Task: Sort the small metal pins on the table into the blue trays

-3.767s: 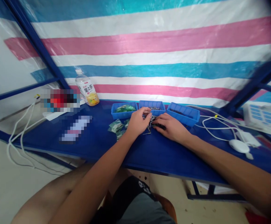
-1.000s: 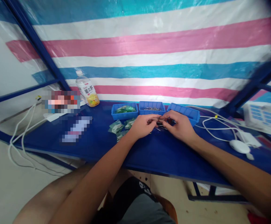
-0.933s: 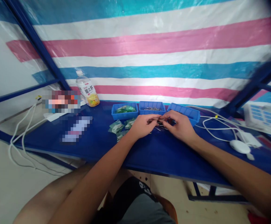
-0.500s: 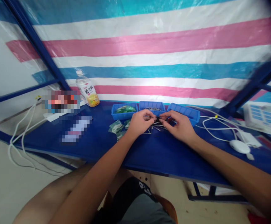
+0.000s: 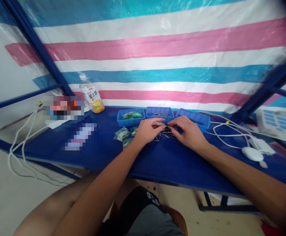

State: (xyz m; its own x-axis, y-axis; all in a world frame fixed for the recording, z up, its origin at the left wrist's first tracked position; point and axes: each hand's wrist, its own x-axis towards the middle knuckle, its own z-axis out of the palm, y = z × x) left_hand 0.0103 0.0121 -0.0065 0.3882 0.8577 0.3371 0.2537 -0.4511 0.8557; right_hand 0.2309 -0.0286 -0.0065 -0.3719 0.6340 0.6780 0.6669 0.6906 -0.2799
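My left hand (image 5: 146,131) and my right hand (image 5: 188,132) meet over the desk with their fingertips almost touching. Both are closed in a pinch on one thin metal rod (image 5: 165,125), small and partly hidden by the fingers. Beneath them lies a loose pile of thin metal rods (image 5: 167,135), some pointing out to the front. Just left of my left hand are several small clear packets (image 5: 122,133) with greenish contents. Behind the hands, a blue bin (image 5: 160,109) holds more thin metal pieces.
Another blue bin (image 5: 123,123) on the left holds green packets; a third bin (image 5: 204,122) stands behind my right hand. A drink bottle (image 5: 91,95) is at the back left. White cables (image 5: 228,141) and a white round device (image 5: 252,154) lie right on the blue desk (image 5: 103,141).
My right hand has shifted slightly left, bringing its fingertips closer to my left hand's. Both hands stay above the pile.
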